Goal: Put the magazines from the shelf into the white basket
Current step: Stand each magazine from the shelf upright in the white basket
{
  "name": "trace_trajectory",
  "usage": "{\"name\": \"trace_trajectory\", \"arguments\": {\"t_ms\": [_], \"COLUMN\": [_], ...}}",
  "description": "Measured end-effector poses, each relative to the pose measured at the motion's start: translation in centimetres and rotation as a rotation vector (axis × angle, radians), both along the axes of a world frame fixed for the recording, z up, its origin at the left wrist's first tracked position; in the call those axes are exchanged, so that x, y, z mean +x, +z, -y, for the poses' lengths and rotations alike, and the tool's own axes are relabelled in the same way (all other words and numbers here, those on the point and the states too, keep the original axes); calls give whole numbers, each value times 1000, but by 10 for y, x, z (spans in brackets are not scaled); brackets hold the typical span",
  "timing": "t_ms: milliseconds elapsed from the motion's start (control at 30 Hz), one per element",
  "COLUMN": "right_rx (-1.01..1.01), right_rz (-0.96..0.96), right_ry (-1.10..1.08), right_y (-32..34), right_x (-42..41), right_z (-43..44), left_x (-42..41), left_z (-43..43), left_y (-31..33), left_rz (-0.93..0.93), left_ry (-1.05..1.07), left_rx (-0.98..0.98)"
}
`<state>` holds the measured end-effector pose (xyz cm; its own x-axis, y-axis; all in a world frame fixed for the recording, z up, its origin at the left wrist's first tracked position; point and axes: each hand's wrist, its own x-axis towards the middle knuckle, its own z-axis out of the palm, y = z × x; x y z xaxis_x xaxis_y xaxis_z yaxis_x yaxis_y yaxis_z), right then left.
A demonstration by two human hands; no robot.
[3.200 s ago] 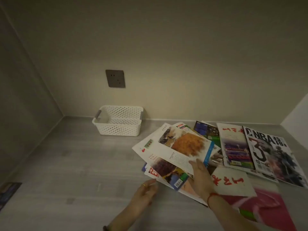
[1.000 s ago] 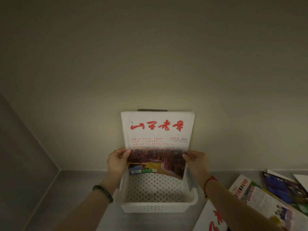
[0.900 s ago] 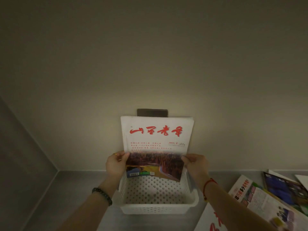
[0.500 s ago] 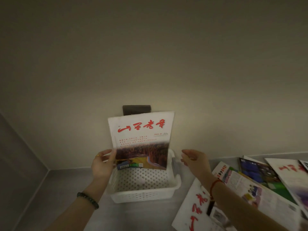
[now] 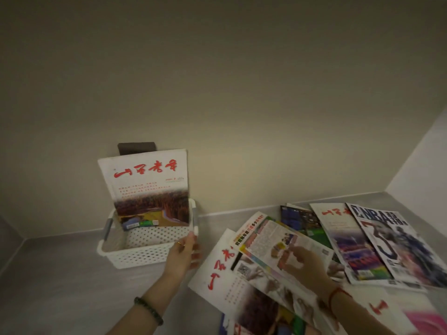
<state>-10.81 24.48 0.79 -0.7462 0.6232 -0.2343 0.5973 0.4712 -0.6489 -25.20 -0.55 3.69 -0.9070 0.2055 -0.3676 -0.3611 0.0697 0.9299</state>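
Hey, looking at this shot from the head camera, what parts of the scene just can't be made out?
- Wall plate, head view: mostly hidden behind the upright magazine.
- That magazine's bottom edge: covered by the white basket.
- Lower magazines in the pile: covered by upper ones, and cut off by the bottom frame edge.
- Right hand: motion-blurred, so its grip is unclear.
- Small cover print: too small to read.

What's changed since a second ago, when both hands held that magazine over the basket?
Both hands let go: the magazine now stands in the white basket. The left hand dropped beside the basket's right end; the right hand moved onto the magazine pile. The basket hasn't visibly moved.
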Motion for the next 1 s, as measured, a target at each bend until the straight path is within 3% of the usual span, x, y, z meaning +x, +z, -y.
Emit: {"name": "trace_trajectory", "arguments": {"t_ms": [167,300,500,633,767,833,900,1000], "right_rx": [29,288,578,718,313,209,63,-205], "right_rz": [207,409,522,431,137,-49,-275,-460], "right_ry": [230,395,463,564,511,488,448,434], "right_y": [-20,-42,-35,-13,9,33,56,87], "right_x": [15,19,16,14,11,15,23,31], "right_z": [-10,-7,-1,2,-32,-43,-50,-43], "left_x": [45,72,91,96,96,91,86,81], "left_z": [-55,-81,-96,-97,-91,-89,-87,-87], "left_y": [-15,-25,-26,-26,-24,-21,-17,-3], "left_rz": [112,115,204,217,226,220,225,189], "left_ry": [-89,-108,-26,-23,-16,-39,-100,-235], "left_rx": [-30,-104,-74,-79,-36,-26,-14,98]}}
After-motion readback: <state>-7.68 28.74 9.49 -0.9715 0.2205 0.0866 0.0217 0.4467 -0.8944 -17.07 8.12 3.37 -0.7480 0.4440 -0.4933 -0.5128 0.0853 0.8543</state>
